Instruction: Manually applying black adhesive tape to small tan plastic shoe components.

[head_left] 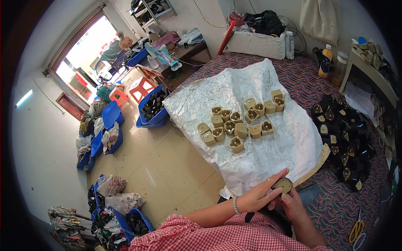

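Near the front edge of the table, my left hand [256, 197] and my right hand [294, 205] close together round one shoe heel [284, 185]. Its olive-tan, rounded end faces up inside a dark rim. My left thumb lies against that face, and the right fingers grip it from below and the right side. Beyond my hands, several bare tan heel blocks [240, 130] stand in loose groups on a creased white sheet [276, 152]; some show hollow ends, others flat tops. To the right lies a heap of black heels with tan ends [346, 142].
Yellow-handled scissors [356, 231] lie at the lower right. A yellow bottle [325, 61], a clear jar [340, 67] and a white box [257, 43] stand at the back. Filled blue bins [153, 123] and red stools [141, 88] stand on the floor leftward. A person [124, 41] is near the doorway.
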Demonstrator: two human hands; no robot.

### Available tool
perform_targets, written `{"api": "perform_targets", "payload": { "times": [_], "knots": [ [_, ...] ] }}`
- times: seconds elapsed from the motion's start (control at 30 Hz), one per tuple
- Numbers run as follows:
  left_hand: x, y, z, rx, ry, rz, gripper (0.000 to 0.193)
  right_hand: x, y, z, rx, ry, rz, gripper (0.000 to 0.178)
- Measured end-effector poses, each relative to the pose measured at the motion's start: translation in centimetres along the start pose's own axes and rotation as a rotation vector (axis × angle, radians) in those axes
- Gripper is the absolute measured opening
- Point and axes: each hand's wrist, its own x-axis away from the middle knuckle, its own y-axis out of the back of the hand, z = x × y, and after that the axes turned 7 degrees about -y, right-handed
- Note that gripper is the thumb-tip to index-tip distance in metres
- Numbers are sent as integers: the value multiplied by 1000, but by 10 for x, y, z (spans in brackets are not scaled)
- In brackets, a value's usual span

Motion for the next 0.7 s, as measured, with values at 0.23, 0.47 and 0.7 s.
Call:
{"api": "perform_targets", "payload": {
  "times": [0.23,0.47,0.7],
  "knots": [
    [1,0,-3,53,67,-10,58,0,-3,0,-22,28,13,60],
    [-1,-2,-1,-4,50,0,58,0,1,-1,30,17,-22,68],
    [8,-4,11,-58,5,-90,61,-3,-5,-2,25,-23,-33,64]
  ]
}}
